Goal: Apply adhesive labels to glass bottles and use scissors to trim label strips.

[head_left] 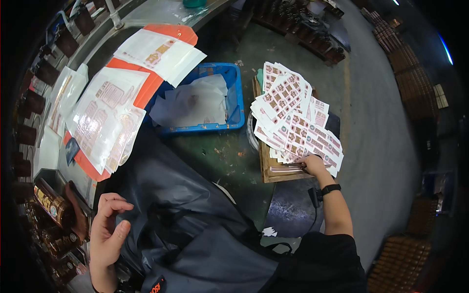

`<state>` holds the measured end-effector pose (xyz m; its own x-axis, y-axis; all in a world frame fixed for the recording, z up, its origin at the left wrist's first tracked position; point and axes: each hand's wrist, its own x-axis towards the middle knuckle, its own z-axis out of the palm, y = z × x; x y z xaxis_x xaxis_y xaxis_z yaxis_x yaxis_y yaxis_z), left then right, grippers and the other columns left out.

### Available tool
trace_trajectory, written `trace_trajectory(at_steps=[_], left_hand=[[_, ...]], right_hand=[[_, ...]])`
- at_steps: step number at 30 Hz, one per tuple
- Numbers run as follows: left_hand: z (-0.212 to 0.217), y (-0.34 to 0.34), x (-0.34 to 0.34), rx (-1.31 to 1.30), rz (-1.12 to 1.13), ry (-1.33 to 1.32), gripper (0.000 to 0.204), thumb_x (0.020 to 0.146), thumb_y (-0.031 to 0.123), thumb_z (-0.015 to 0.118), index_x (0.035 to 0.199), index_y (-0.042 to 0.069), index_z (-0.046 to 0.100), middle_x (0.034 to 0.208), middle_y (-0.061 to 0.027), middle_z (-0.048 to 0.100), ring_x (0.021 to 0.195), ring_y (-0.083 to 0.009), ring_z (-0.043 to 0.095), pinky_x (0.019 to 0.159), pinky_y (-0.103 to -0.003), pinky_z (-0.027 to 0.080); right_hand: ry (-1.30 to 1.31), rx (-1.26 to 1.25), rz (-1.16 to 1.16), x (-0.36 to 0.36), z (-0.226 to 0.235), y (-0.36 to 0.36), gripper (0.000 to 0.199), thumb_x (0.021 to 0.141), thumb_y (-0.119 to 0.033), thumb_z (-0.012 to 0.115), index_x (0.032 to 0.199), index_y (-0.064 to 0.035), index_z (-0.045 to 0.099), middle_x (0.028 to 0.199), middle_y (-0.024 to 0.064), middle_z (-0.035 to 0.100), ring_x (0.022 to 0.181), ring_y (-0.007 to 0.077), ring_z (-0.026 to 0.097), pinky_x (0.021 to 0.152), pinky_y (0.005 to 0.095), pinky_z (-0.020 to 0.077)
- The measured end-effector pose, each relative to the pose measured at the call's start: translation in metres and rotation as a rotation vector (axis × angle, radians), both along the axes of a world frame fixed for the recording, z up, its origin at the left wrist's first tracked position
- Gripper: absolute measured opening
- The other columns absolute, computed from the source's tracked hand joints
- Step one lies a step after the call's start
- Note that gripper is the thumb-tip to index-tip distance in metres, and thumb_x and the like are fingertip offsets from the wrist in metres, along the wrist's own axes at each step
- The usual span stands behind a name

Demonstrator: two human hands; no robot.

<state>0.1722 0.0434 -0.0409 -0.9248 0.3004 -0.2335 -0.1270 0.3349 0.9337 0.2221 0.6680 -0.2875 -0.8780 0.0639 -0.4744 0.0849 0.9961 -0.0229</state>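
Blue bin (234, 93) and label sheets (293, 117) flank open floor (220, 151).

Bottle-labelling workshop: label sheets (298, 122), bottles (51, 205)

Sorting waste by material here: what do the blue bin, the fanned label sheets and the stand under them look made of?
Blue bin: likely moulded plastic, smooth with a uniform colour. Label sheets under the right hand: thin glossy printed paper or film, flexing. Stand: seemingly bare wood, pale with a flat board edge.
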Motion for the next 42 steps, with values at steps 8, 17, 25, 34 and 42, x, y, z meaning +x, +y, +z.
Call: trace_trajectory(at_steps=[8,17,25,34,42], left_hand=[[0.005,-0.031,0.01,0.077,0.088,-0.026,0.035,0.083,0.026,0.067,0.105,-0.001,0.061,0.11,-0.0093,0.049,0.104,-0.0189,0.048,0.094,-0.031,0.037],[0.035,-0.106,0.064,0.19,0.14,0.174,0.032,0.085,0.015,0.067,0.11,-0.004,0.061,0.109,-0.0137,0.058,0.105,-0.0243,0.054,0.095,-0.035,0.04],[-0.016,-0.173,0.155,0.35,0.812,0.354,0.017,0.094,0.006,0.055,0.106,-0.003,0.061,0.093,-0.007,0.065,0.091,-0.0131,0.062,0.085,-0.027,0.048],[-0.036,-0.227,0.13,-0.308,1.185,0.64,0.03,0.08,0.006,0.065,0.109,0.002,0.059,0.109,-0.0091,0.055,0.098,-0.018,0.055,0.09,-0.03,0.044],[-0.052,-0.253,0.185,-0.597,1.459,0.589,0.02,0.083,-0.002,0.059,0.103,0.0,0.061,0.103,-0.0089,0.059,0.093,-0.0181,0.057,0.083,-0.028,0.046]], right_hand=[[-0.02,-0.094,0.144,-0.031,0.008,-0.008,0.024,0.079,-0.015,0.062,0.102,-0.0152,0.07,0.089,0.0159,0.068,0.083,0.0356,0.063,0.072,0.0425,0.0487],[0.505,-0.091,0.24,-0.066,-0.075,0.028,0.013,0.081,-0.004,0.058,0.092,0.0017,0.061,0.076,0.0195,0.064,0.07,0.0342,0.063,0.064,0.0414,0.0481],[0.064,-0.352,0.507,-0.214,0.118,-0.158,0.02,0.083,-0.012,0.056,0.093,0.0041,0.063,0.073,0.0105,0.063,0.064,0.0225,0.061,0.057,0.031,0.0471],[-0.266,-0.627,0.682,-0.22,0.287,-0.529,0.018,0.085,-0.011,0.068,0.074,0.003,0.064,0.061,0.0043,0.062,0.055,0.0087,0.057,0.051,0.0234,0.0437],[-0.426,-0.59,0.894,-0.236,0.279,-0.654,0.022,0.088,-0.019,0.069,0.076,-0.0008,0.067,0.059,0.0005,0.058,0.055,0.0063,0.053,0.051,0.0235,0.0413]])
